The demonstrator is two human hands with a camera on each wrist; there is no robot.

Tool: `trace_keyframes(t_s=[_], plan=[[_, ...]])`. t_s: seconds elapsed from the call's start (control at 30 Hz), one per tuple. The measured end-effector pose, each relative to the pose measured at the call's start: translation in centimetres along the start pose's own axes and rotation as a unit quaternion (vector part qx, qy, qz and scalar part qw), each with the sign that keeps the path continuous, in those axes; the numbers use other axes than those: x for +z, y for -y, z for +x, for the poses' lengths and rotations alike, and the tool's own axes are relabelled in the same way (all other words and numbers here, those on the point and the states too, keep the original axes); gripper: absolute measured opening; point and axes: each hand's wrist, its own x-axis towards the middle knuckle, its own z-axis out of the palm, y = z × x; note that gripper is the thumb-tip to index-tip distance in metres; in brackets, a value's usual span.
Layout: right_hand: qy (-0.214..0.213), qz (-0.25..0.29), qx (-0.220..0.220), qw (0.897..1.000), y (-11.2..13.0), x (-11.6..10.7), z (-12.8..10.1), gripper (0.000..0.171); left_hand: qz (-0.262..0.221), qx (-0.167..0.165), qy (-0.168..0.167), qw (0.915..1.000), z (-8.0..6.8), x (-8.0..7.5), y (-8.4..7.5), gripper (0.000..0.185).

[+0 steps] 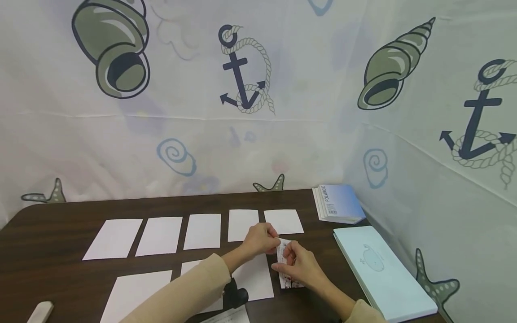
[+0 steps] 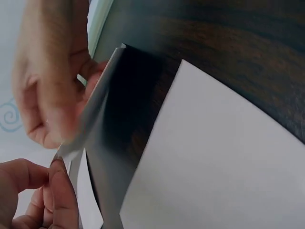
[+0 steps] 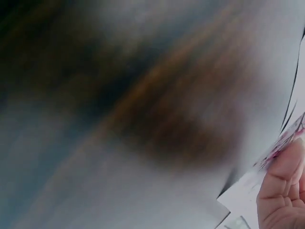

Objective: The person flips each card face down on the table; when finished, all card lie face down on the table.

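A small, thin, white printed sheet (image 1: 285,281) with a dark and pink pattern near its lower end is raised between both hands. My left hand (image 1: 260,240) pinches its far end between thumb and fingertips. Lower down, my right hand (image 1: 300,264) holds the sheet by its side, its fingers curled. From the left wrist, the sheet (image 2: 99,98) appears nearly edge-on, and the right hand (image 2: 50,81) is blurred. Pink print on the sheet (image 3: 279,148) shows beside the right thumb in the right wrist view; most of that view is blurred.
White paper sheets (image 1: 203,231) lie in two rows on the dark table (image 1: 52,237). At the right are a stack of blue-and-white Polaroid packs (image 1: 339,204) and a pale blue book-like box (image 1: 383,269). A black object (image 1: 234,294) is under the left forearm; a white object (image 1: 41,312) lies front left.
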Motion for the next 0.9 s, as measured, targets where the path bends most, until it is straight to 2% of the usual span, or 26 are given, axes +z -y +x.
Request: trace_keyframes(t_s=[0.13, 0.27, 0.37, 0.43, 0.5, 0.57, 0.7, 0.8, 0.9], plan=[[0.003, -0.006, -0.003, 1.000, 0.5, -0.4, -0.1, 0.028, -0.036, -0.008, 0.016, 0.9992, -0.2, 0.1, -0.4, 0.006], [-0.011, 0.032, 0.009, 0.999, 1.2, -1.6, -0.2, 0.019, -0.105, -0.028, 0.056, 0.9925, -0.6, 0.3, -0.5, 0.021], [-0.042, 0.063, 0.025, 0.997, 1.8, -2.6, -0.1, 0.014, -0.127, -0.039, 0.088, 0.9872, -1.2, 0.8, -0.4, 0.031], [-0.072, 0.077, 0.035, 0.994, 2.1, -3.2, 0.0, 0.013, -0.130, -0.042, 0.093, 0.9862, -1.5, 1.2, -0.3, 0.037], [-0.106, 0.077, 0.041, 0.991, 2.3, -3.7, 0.1, 0.012, -0.128, -0.045, 0.075, 0.9879, -1.8, 1.6, -0.1, 0.042], [-0.136, 0.068, 0.046, 0.987, 2.2, -4.2, 0.3, 0.013, -0.127, -0.045, 0.042, 0.9901, -2.0, 1.9, 0.2, 0.044], [-0.163, 0.024, 0.064, 0.984, 1.2, -4.7, 0.5, 0.016, -0.108, -0.035, -0.020, 0.9934, -2.2, 1.8, 0.7, 0.037], [-0.155, -0.014, 0.081, 0.985, -0.1, -4.8, 0.3, 0.017, -0.092, -0.023, -0.030, 0.9951, -2.6, 1.5, 0.8, 0.032], [-0.123, -0.025, 0.100, 0.987, -1.2, -4.6, 0.1, 0.017, -0.075, -0.017, -0.017, 0.9969, -2.8, 1.5, 1.0, 0.028]])
